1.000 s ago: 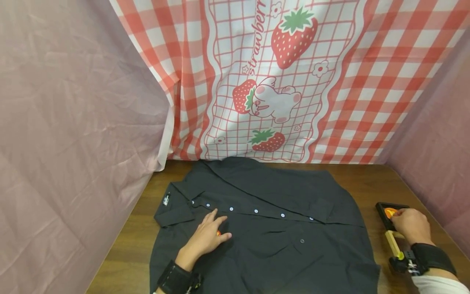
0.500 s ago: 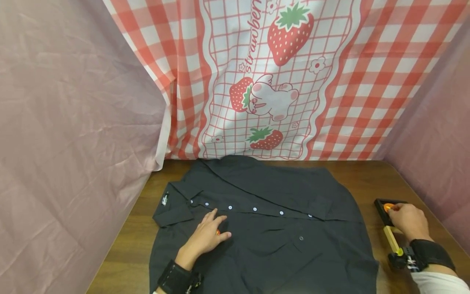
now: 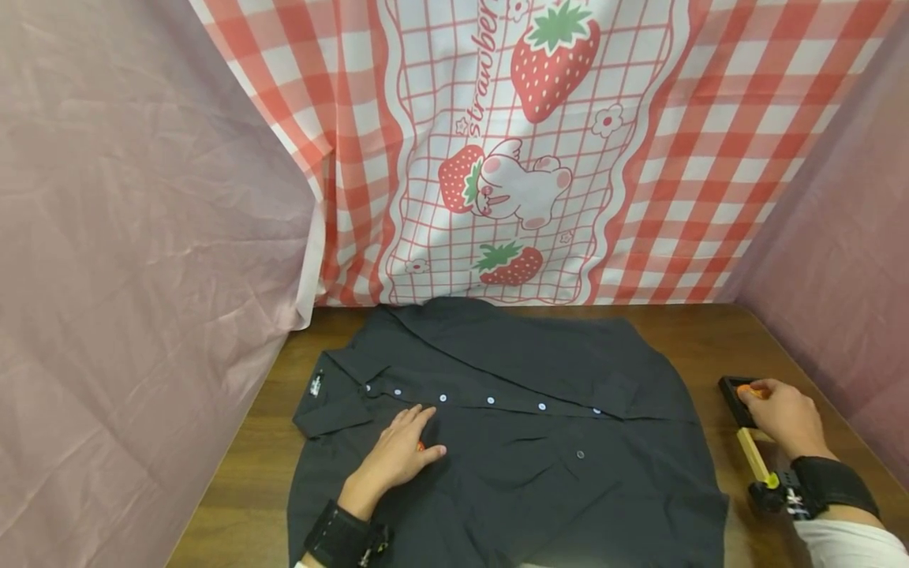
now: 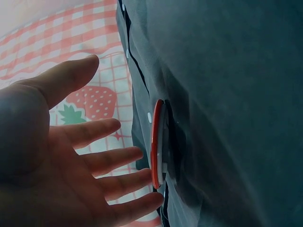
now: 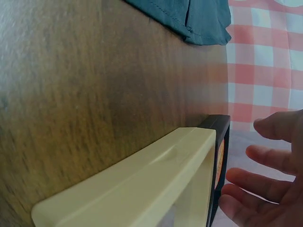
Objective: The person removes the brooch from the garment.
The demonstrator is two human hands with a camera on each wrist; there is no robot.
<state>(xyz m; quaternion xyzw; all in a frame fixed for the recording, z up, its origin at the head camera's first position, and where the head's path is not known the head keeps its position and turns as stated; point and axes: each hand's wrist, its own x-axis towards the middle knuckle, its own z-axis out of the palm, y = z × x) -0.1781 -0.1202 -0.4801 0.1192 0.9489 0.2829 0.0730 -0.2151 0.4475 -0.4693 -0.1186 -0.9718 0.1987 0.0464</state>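
A dark button shirt [image 3: 511, 442] lies spread on the table. My left hand [image 3: 398, 450] hovers over or rests lightly on its front, fingers straight and thumb apart. Close to those fingertips, a thin disc [image 4: 157, 144] with a red face and pale underside sits on the cloth; in the head view my hand hides most of it. At the right, my right hand [image 3: 784, 414] has its fingertips by an orange round piece [image 3: 749, 390] in a small black tray [image 3: 730, 394]. In the right wrist view, the loosely spread fingers [image 5: 265, 182] show nothing between them.
A cream, open-framed piece [image 3: 754, 457] adjoins the black tray on its near side. Behind the wooden table [image 3: 234, 473] hangs a red-checked strawberry cloth [image 3: 511, 158]. Pinkish curtains [image 3: 156, 237] stand at both sides.
The fingers of my left hand have drawn closer together. My right hand stays at the black tray, with only small shifts. The head view has moved slightly.
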